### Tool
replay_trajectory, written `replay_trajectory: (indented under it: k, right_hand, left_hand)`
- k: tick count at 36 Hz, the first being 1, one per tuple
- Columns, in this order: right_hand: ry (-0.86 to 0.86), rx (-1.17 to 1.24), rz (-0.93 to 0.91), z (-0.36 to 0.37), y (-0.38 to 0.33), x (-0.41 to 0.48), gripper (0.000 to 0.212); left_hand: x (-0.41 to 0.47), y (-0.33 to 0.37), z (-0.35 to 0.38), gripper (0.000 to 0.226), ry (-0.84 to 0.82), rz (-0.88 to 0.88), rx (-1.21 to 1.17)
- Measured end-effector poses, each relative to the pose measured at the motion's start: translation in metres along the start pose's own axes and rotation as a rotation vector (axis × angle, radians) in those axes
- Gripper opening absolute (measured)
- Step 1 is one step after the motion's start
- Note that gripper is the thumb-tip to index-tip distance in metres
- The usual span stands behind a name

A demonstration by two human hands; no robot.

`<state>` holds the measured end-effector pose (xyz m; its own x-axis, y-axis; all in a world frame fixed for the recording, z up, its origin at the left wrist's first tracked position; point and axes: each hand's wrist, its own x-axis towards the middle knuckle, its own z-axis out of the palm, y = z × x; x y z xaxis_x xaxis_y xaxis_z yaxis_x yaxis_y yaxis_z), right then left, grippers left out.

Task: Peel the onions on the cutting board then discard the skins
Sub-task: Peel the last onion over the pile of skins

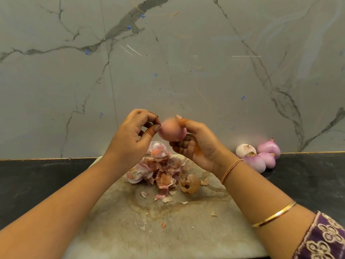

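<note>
A pink onion (172,130) is held up in the air above the cutting board (168,221). My right hand (197,143) grips it from the right and below, thumb on its top. My left hand (130,137) has its thumb and fingertips pinched at the onion's left side. Whether a bit of skin is between them is blurred. A heap of onion skins (160,171) lies on the far part of the board, with loose flakes nearer me.
Several peeled onions (259,156) sit on the black counter (37,180) at the right, against the grey marble wall (168,62). The board is stained and scattered with small skin bits. The counter stretches to both sides of the board.
</note>
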<state>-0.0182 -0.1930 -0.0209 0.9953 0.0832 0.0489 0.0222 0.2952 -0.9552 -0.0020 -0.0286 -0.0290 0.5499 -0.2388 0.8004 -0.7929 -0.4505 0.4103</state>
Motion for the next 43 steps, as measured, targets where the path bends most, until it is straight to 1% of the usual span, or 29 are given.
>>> replay_trajectory:
  k: [2,7,12,15,18,21,25,28,31,34,36,38,43]
  right_hand:
    - [0.015,0.056,0.015,-0.001,-0.002,0.0,0.041]
    - [0.046,0.206,0.036,-0.005,-0.006,-0.001,0.044]
    - [0.063,0.25,0.044,-0.007,-0.006,-0.001,0.047]
    - [0.072,0.312,0.038,-0.007,-0.007,-0.001,0.048]
    - [0.087,0.355,0.032,-0.009,-0.008,-0.001,0.048]
    - [0.101,0.285,0.028,-0.009,-0.007,-0.001,0.043]
    - [0.076,0.126,-0.023,-0.005,-0.005,-0.002,0.025]
    - [0.035,0.033,-0.075,-0.002,-0.003,-0.002,0.023]
    - [-0.005,-0.04,-0.113,-0.001,-0.002,-0.003,0.021]
    - [-0.034,-0.083,-0.132,0.0,-0.002,-0.004,0.018]
    - [-0.043,-0.101,-0.143,0.001,-0.002,-0.005,0.02]
    - [-0.043,-0.122,-0.153,0.001,-0.002,-0.005,0.023]
    - [-0.038,-0.175,-0.167,0.001,-0.001,-0.005,0.02]
  left_hand:
    - [0.0,0.0,0.0,0.018,-0.018,0.004,0.004]
    - [-0.002,0.0,0.001,0.017,-0.117,-0.006,0.025]
    - [-0.003,-0.003,0.001,0.008,-0.21,-0.057,0.109]
    - [-0.003,-0.004,0.0,0.006,-0.282,-0.088,0.171]
    - [-0.003,-0.004,0.0,0.005,-0.301,-0.104,0.196]
    - [-0.003,-0.005,0.0,0.007,-0.253,-0.103,0.184]
    - [-0.004,-0.005,-0.001,0.037,-0.148,-0.07,0.124]
    - [-0.003,-0.006,-0.002,0.049,-0.14,0.01,0.103]
    - [-0.002,-0.009,-0.002,0.048,-0.141,0.077,0.118]
    - [-0.001,-0.012,-0.002,0.049,-0.129,0.091,0.156]
    - [0.0,-0.014,-0.003,0.046,-0.125,0.098,0.17]
    - [0.0,-0.015,-0.004,0.044,-0.124,0.1,0.165]
    - [0.001,-0.015,-0.004,0.042,-0.121,0.127,0.18]
